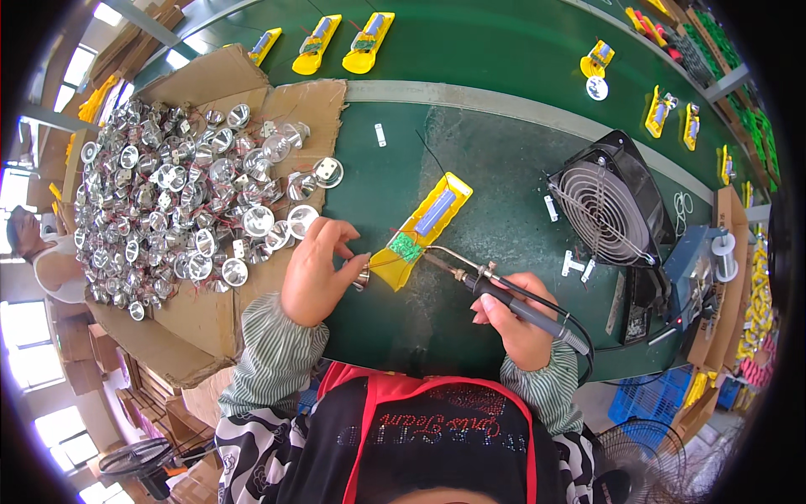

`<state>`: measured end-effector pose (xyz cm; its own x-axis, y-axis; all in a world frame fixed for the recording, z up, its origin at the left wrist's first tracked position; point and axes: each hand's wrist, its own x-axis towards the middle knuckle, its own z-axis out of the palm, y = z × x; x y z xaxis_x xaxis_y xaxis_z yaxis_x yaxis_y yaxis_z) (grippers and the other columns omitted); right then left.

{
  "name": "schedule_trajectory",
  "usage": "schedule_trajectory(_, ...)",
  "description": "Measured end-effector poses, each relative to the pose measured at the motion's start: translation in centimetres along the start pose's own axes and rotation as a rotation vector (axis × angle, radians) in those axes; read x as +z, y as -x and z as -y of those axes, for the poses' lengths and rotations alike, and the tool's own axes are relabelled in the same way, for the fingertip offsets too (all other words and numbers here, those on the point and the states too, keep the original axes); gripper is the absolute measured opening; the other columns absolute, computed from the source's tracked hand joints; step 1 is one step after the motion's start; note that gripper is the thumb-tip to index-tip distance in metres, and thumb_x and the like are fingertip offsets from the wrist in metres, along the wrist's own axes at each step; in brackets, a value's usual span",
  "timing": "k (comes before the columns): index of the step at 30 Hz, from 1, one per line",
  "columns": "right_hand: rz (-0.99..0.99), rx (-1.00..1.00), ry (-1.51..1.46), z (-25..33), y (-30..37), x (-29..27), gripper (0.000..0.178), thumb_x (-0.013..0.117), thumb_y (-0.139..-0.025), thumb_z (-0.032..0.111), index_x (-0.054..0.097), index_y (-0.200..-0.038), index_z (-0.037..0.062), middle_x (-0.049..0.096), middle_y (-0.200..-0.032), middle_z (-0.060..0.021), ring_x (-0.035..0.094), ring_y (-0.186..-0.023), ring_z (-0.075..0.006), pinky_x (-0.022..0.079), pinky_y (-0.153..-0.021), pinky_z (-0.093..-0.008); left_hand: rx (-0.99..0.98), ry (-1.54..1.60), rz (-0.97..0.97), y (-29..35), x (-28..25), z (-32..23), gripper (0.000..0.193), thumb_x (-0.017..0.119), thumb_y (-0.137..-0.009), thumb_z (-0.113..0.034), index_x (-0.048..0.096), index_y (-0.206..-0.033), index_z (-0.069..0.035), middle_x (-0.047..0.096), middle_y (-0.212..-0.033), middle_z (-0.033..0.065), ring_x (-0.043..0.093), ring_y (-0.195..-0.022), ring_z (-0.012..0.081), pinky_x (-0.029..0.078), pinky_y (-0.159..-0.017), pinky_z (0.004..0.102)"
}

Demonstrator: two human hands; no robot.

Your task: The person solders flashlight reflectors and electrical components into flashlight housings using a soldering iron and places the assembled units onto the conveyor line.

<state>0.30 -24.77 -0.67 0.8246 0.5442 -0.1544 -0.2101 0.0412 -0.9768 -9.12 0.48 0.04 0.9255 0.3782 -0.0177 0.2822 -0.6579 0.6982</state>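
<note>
In my right hand (519,323) is a soldering iron (537,317) with a thin metal solder-feed tube; its tip reaches the green circuit board (406,245). The board sits in a yellow plastic flashlight housing (395,270), which lies slanted on the green worktable with a blue battery (435,212) in its upper part. A black wire sticks out past its far end. My left hand (312,273) pinches a small silvery reflector lamp (362,280) and its wires at the housing's near left edge. The fingers partly hide the lamp.
Left, a cardboard sheet (197,340) bears a heap of reflector lamps (185,193). Right stand a black fan (606,202) and a blue soldering unit with a solder spool (724,256). Beyond, a green belt (478,50) carries several yellow housings (369,42). A person (59,260) is at far left.
</note>
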Motion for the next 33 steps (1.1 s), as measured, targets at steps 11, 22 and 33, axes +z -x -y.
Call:
schedule_trajectory(11, 0.009, 0.006, -0.012, 0.1, 0.4, -0.3, 0.017, 0.063, -0.081, -0.001, 0.053, -0.094, -0.0065, 0.066, -0.077, -0.0142, 0.065, -0.067, -0.0148, 0.055, -0.059, -0.0262, -0.041, 0.001, -0.037, -1.0, 1.6, 0.3, 0.015, 0.066, -0.077, -0.009, 0.061, -0.087, 0.0, 0.062, -0.077, 0.0094, 0.058, -0.072, 0.023, 0.046, -0.066, 0.0342)
schedule_trajectory(22, 0.059, -0.032, 0.015, -0.8, -1.0, 0.8, 0.019, 0.064, -0.08, 0.0, 0.053, -0.095, -0.0059, 0.066, -0.077, -0.013, 0.064, -0.065, -0.0135, 0.053, -0.059, -0.0256, 0.161, -0.088, 0.016, -0.8, 2.8, 0.0, 0.009, 0.065, -0.076, -0.007, 0.059, -0.077, 0.0, 0.057, -0.084, 0.0105, 0.055, -0.082, 0.0277, 0.044, -0.071, 0.0358)
schedule_trajectory(33, 0.058, 0.012, -0.01, -1.2, -1.8, 1.4, 0.018, 0.063, -0.081, 0.0, 0.053, -0.094, -0.0053, 0.066, -0.077, -0.0126, 0.063, -0.064, -0.0132, 0.053, -0.058, -0.0255, 0.155, -0.051, 0.072, -1.1, 2.5, 0.1, 0.009, 0.064, -0.075, -0.007, 0.059, -0.078, -0.001, 0.058, -0.086, 0.0107, 0.056, -0.083, 0.0289, 0.045, -0.073, 0.0375)
